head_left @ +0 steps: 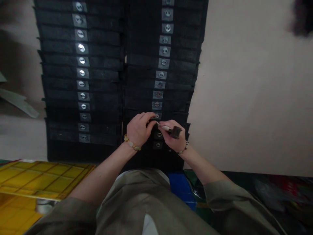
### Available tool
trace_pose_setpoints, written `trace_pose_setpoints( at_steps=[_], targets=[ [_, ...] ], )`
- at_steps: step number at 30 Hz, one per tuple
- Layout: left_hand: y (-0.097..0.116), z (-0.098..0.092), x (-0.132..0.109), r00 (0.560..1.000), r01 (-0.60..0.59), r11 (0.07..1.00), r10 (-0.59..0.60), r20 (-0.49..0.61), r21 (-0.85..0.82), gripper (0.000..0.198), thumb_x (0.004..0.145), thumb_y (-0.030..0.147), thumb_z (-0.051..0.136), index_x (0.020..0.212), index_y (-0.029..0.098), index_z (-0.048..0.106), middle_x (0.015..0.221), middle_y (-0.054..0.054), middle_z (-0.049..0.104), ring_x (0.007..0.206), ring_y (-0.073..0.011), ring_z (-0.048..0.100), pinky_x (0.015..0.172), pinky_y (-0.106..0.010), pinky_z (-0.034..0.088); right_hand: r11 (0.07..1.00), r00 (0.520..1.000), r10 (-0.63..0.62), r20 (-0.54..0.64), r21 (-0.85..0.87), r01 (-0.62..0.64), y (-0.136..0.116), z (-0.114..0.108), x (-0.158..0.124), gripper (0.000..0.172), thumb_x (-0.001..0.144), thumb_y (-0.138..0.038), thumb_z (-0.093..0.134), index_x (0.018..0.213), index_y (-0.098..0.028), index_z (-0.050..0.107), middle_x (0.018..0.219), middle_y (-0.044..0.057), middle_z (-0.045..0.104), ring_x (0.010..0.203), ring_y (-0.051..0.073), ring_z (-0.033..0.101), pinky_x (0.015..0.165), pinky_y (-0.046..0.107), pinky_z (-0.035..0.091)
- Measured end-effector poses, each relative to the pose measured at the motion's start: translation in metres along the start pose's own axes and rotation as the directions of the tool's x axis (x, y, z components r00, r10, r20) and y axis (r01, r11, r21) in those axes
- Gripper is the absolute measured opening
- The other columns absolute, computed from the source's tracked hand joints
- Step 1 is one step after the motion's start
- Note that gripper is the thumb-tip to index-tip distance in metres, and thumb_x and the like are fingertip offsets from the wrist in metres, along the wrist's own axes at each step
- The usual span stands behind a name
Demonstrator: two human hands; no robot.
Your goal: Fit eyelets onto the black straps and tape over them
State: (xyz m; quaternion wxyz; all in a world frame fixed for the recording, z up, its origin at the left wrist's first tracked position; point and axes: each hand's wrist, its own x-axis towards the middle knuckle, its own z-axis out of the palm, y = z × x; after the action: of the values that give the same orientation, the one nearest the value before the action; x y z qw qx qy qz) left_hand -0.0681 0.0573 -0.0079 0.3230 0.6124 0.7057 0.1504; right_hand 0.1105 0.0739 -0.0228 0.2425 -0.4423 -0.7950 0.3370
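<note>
My right hand (174, 133) is closed around a pen-like tool (168, 128) with a pale body and a dark blocky end. Its thin tip points at a small label near the lower end of the right column of overlapping black pieces (141, 98). My left hand (139, 128) rests on those pieces, thumb and forefinger a little apart on either side of the tip, its other fingers curled out of sight. Just above the fingertips lies a clear patch with a round mark (156, 116). Two more round-marked patches (158, 145) show below, beside my right hand.
A second column of overlapping black pieces (102, 98), also with round marks, lies on the left of the pale table (249, 91). Pale strips (21, 101) lie at the far left. Below the table edge are a yellow crate (44, 178), a blue box (181, 187) and plastic-wrapped things (271, 192).
</note>
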Motion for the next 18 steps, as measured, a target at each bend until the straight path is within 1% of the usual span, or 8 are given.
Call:
trace_pose_setpoints(
  at_steps=[2,3,6,9,14,16,18],
  targets=[
    [-0.002,0.0,0.007,0.998,-0.057,0.997,0.059,-0.037,0.056,0.022,0.094,0.035,0.054,0.106,0.026,0.071,0.1,-0.005,0.071,0.095,-0.0224,0.061,0.084,-0.037,0.044,0.987,0.995,0.041,-0.087,0.158,-0.027,0.007,-0.001,0.005,0.009,0.094,-0.026,0.058,0.098,-0.022,0.064,0.096,0.006,0.071,0.091,0.019,0.068,0.083,0.036,0.055],
    [-0.004,0.0,0.01,0.996,-0.076,0.994,0.08,-0.043,0.079,0.023,0.094,0.037,0.054,0.103,0.027,0.073,0.098,-0.005,0.071,0.096,-0.0229,0.06,0.084,-0.038,0.043,0.978,0.994,0.055,-0.1,0.205,-0.034,0.009,-0.002,0.01,0.009,0.093,-0.027,0.059,0.097,-0.022,0.064,0.097,0.007,0.072,0.092,0.02,0.068,0.084,0.038,0.056],
    [-0.009,0.002,0.017,0.994,-0.089,0.99,0.095,-0.054,0.105,0.024,0.093,0.038,0.055,0.098,0.028,0.076,0.094,-0.006,0.071,0.094,-0.0228,0.058,0.082,-0.038,0.042,0.963,0.998,0.037,-0.058,0.269,-0.02,0.016,-0.002,0.022,0.011,0.093,-0.03,0.06,0.097,-0.022,0.065,0.097,0.007,0.072,0.093,0.021,0.069,0.084,0.04,0.057],
    [-0.012,0.004,0.018,0.993,-0.091,0.99,0.098,-0.065,0.105,0.024,0.093,0.039,0.056,0.098,0.029,0.077,0.092,-0.006,0.071,0.093,-0.022,0.058,0.08,-0.037,0.041,0.96,0.997,0.06,-0.039,0.277,-0.047,0.02,0.0,0.028,0.011,0.093,-0.031,0.06,0.096,-0.022,0.065,0.097,0.007,0.072,0.093,0.021,0.069,0.084,0.04,0.057],
    [-0.013,0.004,0.019,0.994,-0.095,0.992,0.1,-0.051,0.084,0.022,0.093,0.039,0.058,0.099,0.031,0.077,0.092,-0.004,0.071,0.092,-0.021,0.058,0.079,-0.036,0.041,0.962,0.997,0.069,-0.04,0.269,-0.056,0.024,0.004,0.026,0.01,0.093,-0.029,0.06,0.098,-0.022,0.066,0.097,0.006,0.072,0.095,0.02,0.069,0.086,0.039,0.057],
    [-0.014,0.003,0.02,0.995,-0.087,0.993,0.09,-0.039,0.076,0.021,0.092,0.039,0.059,0.099,0.031,0.077,0.091,-0.004,0.071,0.093,-0.0214,0.058,0.079,-0.036,0.041,0.97,0.996,0.078,-0.03,0.232,-0.069,0.022,0.005,0.027,0.011,0.093,-0.029,0.059,0.099,-0.023,0.065,0.098,0.006,0.072,0.095,0.02,0.069,0.085,0.039,0.056],
    [-0.014,0.003,0.021,0.997,-0.076,0.995,0.078,-0.025,0.069,0.02,0.092,0.038,0.059,0.098,0.031,0.077,0.091,-0.004,0.071,0.094,-0.0219,0.058,0.079,-0.037,0.041,0.984,0.996,0.091,-0.009,0.153,-0.089,0.017,0.006,0.029,0.011,0.094,-0.029,0.057,0.099,-0.023,0.065,0.098,0.006,0.072,0.095,0.02,0.068,0.085,0.037,0.055]
  ],
)
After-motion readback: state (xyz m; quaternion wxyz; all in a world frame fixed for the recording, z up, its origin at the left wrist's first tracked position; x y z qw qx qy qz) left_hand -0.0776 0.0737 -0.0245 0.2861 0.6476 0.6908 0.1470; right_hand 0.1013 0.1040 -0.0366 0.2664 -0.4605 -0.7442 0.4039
